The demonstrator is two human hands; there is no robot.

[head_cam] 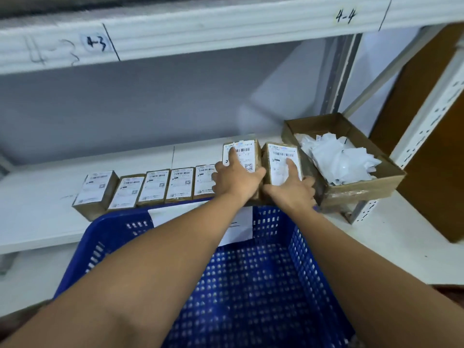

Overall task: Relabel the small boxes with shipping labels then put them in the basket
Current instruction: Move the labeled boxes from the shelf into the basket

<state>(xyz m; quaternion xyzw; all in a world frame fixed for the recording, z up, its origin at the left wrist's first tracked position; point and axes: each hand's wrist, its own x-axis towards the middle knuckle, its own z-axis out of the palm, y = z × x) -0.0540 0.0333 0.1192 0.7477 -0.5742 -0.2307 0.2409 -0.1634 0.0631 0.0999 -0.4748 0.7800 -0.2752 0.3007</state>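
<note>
Several small brown boxes (153,187) with white shipping labels stand in a row on the white shelf (37,209). Two more labelled boxes stand at the row's right end. My left hand (236,179) grips one labelled box (247,153), forefinger stretched over its label and thumb round its right side. My right hand (292,188) grips the box beside it (278,156), forefinger on the label, fingers round its right side. A blue plastic basket (251,277) sits just below the shelf edge under my forearms, with a white sheet (241,224) against its far wall.
An open cardboard tray (364,189) full of white peeled label backings (336,156) stands right of the boxes, touching or nearly touching the right one. A shelf above is marked 4-3 and 4-4. A white perforated upright (426,136) and brown cardboard (437,172) stand at the right.
</note>
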